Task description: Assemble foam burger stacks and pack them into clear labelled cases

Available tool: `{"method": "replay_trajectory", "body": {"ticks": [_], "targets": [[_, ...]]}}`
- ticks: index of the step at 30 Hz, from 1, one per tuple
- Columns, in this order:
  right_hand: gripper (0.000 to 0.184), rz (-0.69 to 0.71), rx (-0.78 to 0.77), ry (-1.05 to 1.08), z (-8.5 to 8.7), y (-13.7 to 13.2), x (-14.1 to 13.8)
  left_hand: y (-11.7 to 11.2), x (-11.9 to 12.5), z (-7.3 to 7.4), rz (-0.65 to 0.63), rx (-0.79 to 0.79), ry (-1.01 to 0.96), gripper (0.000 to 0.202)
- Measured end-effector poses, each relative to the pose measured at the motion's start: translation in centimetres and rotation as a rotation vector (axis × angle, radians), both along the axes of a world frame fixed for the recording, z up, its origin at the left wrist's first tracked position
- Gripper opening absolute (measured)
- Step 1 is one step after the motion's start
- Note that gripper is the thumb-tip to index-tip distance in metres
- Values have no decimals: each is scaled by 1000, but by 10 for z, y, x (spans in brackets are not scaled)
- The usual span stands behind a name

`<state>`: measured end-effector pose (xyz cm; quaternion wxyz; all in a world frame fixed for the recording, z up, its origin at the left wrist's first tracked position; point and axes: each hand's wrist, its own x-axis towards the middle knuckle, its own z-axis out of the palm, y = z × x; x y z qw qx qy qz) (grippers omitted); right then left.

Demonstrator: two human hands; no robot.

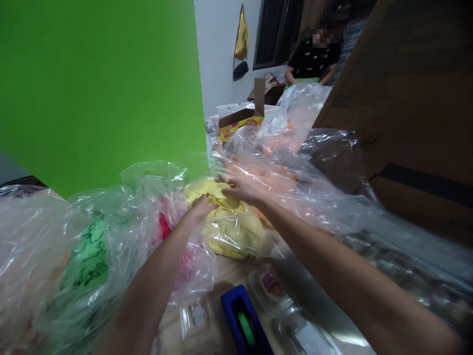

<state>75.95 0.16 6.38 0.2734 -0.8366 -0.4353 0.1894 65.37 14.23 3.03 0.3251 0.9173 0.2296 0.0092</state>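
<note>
Both my arms reach forward into a clear plastic bag of flat yellow pieces [231, 231] in the middle of the table. My left hand [202, 206] rests on the near left of the yellow heap, fingers curled down into it. My right hand [239, 190] lies on top of the heap with fingers bent over the yellow pieces. The picture is smeared, so I cannot see whether either hand grips a piece. A bag of pink pieces [173, 236] lies just left of my left forearm.
A bag of green pieces [86, 256] sits at the left, a bag of orange pieces [281, 162] behind the yellow one. A blue tape dispenser [244, 323] and small clear trays [271, 286] lie near me. Green board [96, 84] left, cardboard box [406, 98] right. Another person [314, 56] works at the far end.
</note>
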Motion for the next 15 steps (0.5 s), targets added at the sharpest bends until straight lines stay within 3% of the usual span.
{"method": "replay_trajectory", "body": {"ticks": [3, 9, 15], "targets": [[29, 88, -35, 37, 3, -7, 1, 1, 1, 5, -8, -35, -21, 34], [26, 181, -193, -15, -17, 2, -11, -3, -9, 15, -66, -130, -59, 30], [21, 224, -168, -70, -20, 11, -17, -4, -11, 11, 12, -225, -52, 29]]}}
